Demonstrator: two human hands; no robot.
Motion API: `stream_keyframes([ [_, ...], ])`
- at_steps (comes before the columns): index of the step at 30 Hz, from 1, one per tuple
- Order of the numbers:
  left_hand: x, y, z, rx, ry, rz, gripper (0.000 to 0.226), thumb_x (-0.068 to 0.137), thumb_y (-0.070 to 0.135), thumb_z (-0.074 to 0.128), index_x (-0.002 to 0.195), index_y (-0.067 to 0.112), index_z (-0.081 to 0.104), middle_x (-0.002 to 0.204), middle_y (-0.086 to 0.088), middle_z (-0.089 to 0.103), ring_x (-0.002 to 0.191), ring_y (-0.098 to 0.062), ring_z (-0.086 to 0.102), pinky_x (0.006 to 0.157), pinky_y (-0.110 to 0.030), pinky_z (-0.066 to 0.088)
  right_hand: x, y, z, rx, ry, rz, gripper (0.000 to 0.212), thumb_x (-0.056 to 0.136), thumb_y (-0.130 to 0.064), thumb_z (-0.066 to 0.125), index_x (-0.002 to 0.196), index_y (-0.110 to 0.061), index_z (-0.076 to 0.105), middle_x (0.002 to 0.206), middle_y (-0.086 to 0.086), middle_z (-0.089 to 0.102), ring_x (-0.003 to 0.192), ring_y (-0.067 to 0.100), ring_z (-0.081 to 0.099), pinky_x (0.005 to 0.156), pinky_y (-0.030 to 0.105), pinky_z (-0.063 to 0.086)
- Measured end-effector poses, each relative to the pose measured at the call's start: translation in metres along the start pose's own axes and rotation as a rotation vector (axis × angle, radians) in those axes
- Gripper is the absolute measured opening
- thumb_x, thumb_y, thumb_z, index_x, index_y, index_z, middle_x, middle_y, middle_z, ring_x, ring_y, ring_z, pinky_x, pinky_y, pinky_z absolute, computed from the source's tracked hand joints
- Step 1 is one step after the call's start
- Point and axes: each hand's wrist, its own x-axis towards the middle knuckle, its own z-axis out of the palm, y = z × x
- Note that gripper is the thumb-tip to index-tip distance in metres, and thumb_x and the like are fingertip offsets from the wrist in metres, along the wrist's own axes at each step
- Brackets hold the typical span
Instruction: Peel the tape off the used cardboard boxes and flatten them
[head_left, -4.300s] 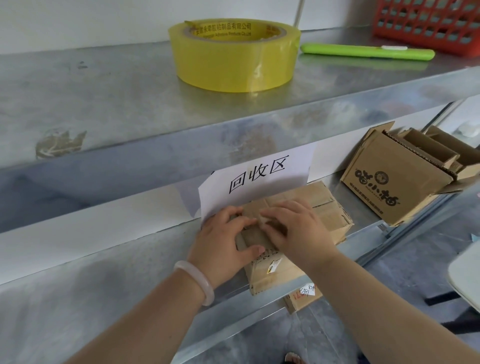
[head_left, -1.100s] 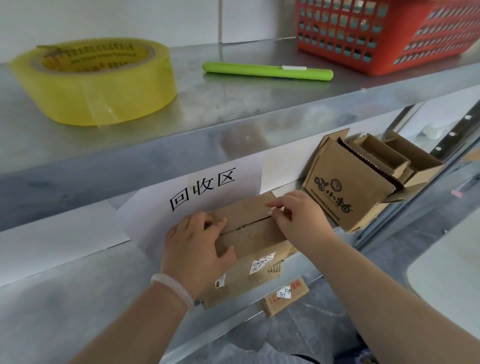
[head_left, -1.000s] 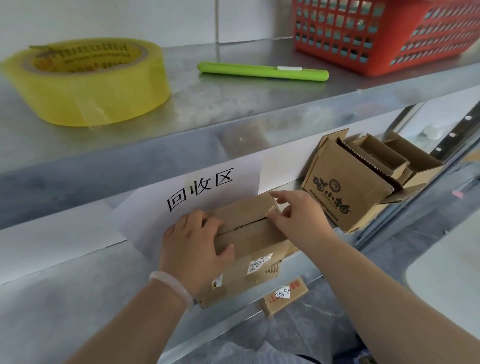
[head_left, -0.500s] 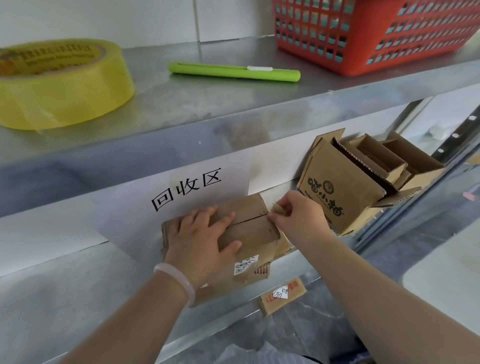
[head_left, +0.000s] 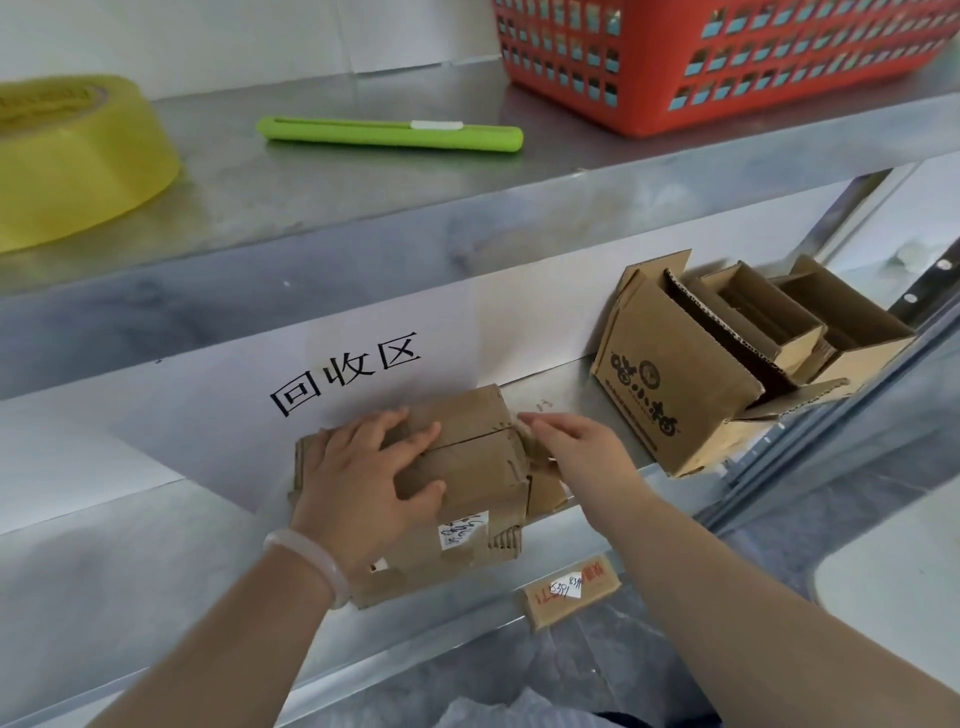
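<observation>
A small brown cardboard box with white labels lies on the lower metal shelf, its top flaps closed along a seam. My left hand grips it from above, fingers over the top and thumb on the front face. My right hand is at the box's right end, fingertips pinched on a brown strip at the top corner. I cannot tell whether that strip is tape or a flap edge.
Several open cardboard boxes stand to the right on the same shelf. The upper shelf holds a yellow tape roll, a green cutter and a red basket. A paper sign hangs behind the box. A labelled cardboard piece lies below.
The box has turned and slid a little left. My right hand has moved from the top seam to the box's right end. My left hand has stayed on top.
</observation>
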Motion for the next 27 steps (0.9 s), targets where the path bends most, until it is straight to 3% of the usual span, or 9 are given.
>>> stream_keyframes([
  [4, 0.001, -0.001, 0.004, -0.022, 0.012, -0.009, 0.07, 0.067, 0.076, 0.027, 0.133, 0.057, 0.041, 0.149, 0.019, 0.032, 0.137, -0.012, 0.025, 0.115, -0.041, 0.009, 0.007, 0.005, -0.003, 0.179, -0.129, 0.097, 0.031, 0.089, -0.025, 0.069, 0.12, -0.023, 0.067, 0.107, -0.001, 0.072, 0.101, 0.019, 0.068, 0.095, 0.04, 0.054],
  [6, 0.002, -0.001, 0.005, -0.043, 0.017, -0.02, 0.069, 0.066, 0.075, 0.03, 0.132, 0.057, 0.043, 0.148, 0.02, 0.034, 0.137, -0.013, 0.026, 0.115, -0.042, 0.011, 0.009, 0.006, -0.006, 0.181, -0.209, 0.143, 0.024, 0.092, -0.027, 0.066, 0.114, -0.017, 0.068, 0.1, 0.004, 0.075, 0.096, 0.02, 0.071, 0.091, 0.038, 0.057],
  [8, 0.002, 0.0, 0.005, -0.04, 0.022, -0.027, 0.069, 0.066, 0.074, 0.031, 0.132, 0.057, 0.043, 0.147, 0.02, 0.034, 0.137, -0.014, 0.027, 0.115, -0.042, 0.012, 0.013, 0.009, -0.008, 0.107, -0.22, 0.116, 0.013, 0.091, -0.031, 0.067, 0.101, -0.022, 0.07, 0.097, 0.002, 0.075, 0.095, 0.019, 0.071, 0.091, 0.038, 0.056],
  [10, 0.002, 0.001, 0.006, -0.038, 0.031, -0.031, 0.068, 0.066, 0.074, 0.033, 0.131, 0.058, 0.042, 0.147, 0.019, 0.035, 0.136, -0.015, 0.028, 0.114, -0.042, 0.013, 0.016, 0.011, -0.008, 0.055, -0.2, 0.076, 0.011, 0.09, -0.032, 0.067, 0.098, -0.025, 0.07, 0.099, 0.0, 0.074, 0.096, 0.017, 0.07, 0.091, 0.036, 0.056],
  [13, 0.001, 0.001, 0.007, -0.05, 0.059, -0.028, 0.067, 0.066, 0.071, 0.036, 0.13, 0.055, 0.046, 0.145, 0.017, 0.039, 0.135, -0.015, 0.032, 0.114, -0.041, 0.014, 0.022, 0.016, -0.004, 0.028, -0.185, 0.058, 0.022, 0.091, -0.03, 0.067, 0.11, -0.021, 0.067, 0.101, -0.003, 0.071, 0.095, 0.013, 0.068, 0.088, 0.032, 0.058],
  [17, 0.001, -0.002, 0.011, -0.055, 0.076, -0.025, 0.063, 0.068, 0.07, 0.039, 0.129, 0.057, 0.046, 0.144, 0.02, 0.039, 0.133, -0.013, 0.031, 0.111, -0.034, 0.012, 0.033, 0.03, -0.006, -0.13, -0.058, 0.048, 0.021, 0.087, -0.035, 0.071, 0.102, -0.024, 0.063, 0.1, -0.006, 0.066, 0.095, 0.013, 0.062, 0.088, 0.032, 0.053],
  [23, 0.002, -0.005, 0.013, -0.047, 0.085, -0.016, 0.061, 0.069, 0.068, 0.041, 0.129, 0.056, 0.045, 0.143, 0.019, 0.04, 0.132, -0.015, 0.034, 0.11, -0.035, 0.014, 0.039, 0.041, -0.022, -0.281, 0.069, -0.005, 0.029, 0.08, -0.032, 0.079, 0.103, -0.028, 0.061, 0.094, -0.011, 0.062, 0.087, 0.006, 0.061, 0.074, 0.022, 0.052],
  [27, 0.001, -0.002, 0.012, -0.051, 0.098, -0.016, 0.063, 0.069, 0.067, 0.041, 0.129, 0.053, 0.048, 0.142, 0.018, 0.04, 0.132, -0.015, 0.034, 0.111, -0.037, 0.015, 0.048, 0.039, -0.033, -0.34, 0.117, -0.058, 0.026, 0.086, -0.036, 0.073, 0.108, -0.025, 0.065, 0.1, -0.009, 0.067, 0.092, 0.01, 0.063, 0.083, 0.027, 0.053],
])
